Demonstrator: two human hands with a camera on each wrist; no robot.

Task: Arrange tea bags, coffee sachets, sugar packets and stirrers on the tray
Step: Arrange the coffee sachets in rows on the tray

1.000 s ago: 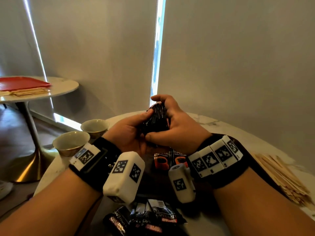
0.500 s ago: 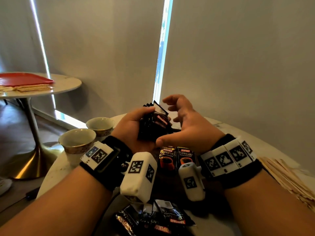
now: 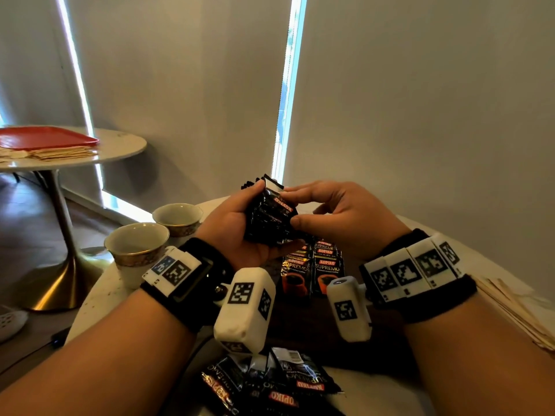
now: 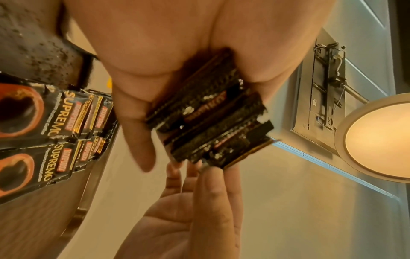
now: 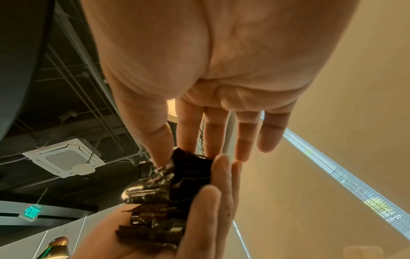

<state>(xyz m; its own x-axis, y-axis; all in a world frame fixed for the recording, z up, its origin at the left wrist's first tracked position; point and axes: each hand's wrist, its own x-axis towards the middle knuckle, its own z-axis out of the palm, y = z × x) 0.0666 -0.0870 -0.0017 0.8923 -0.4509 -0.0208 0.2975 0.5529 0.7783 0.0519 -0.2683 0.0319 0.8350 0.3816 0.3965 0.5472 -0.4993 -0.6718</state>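
Observation:
My left hand (image 3: 234, 229) grips an upright stack of black coffee sachets (image 3: 267, 217), thumb over its top, above the far end of the dark wooden tray (image 3: 315, 322). My right hand (image 3: 339, 211) meets the stack from the right. Its thumb and forefinger pinch the outermost sachet, and the other fingers are spread; the left wrist view shows this pinch on the stack's (image 4: 210, 119) edge. Two rows of overlapping sachets (image 3: 312, 271) lie on the tray below my hands. The right wrist view shows the stack (image 5: 159, 210) lying in my left palm.
A loose heap of coffee sachets (image 3: 270, 385) lies at the table's near edge. Two gold-rimmed cups (image 3: 136, 244) (image 3: 177, 214) stand left of the tray. Pale wooden stirrers (image 3: 516, 313) are piled at the right. A side table at the left carries a red tray (image 3: 45, 138).
A second ago both hands were wrapped round the stack. The right hand let go and opened, and now its thumb and forefinger pinch the outer sachet. The left hand kept its grip.

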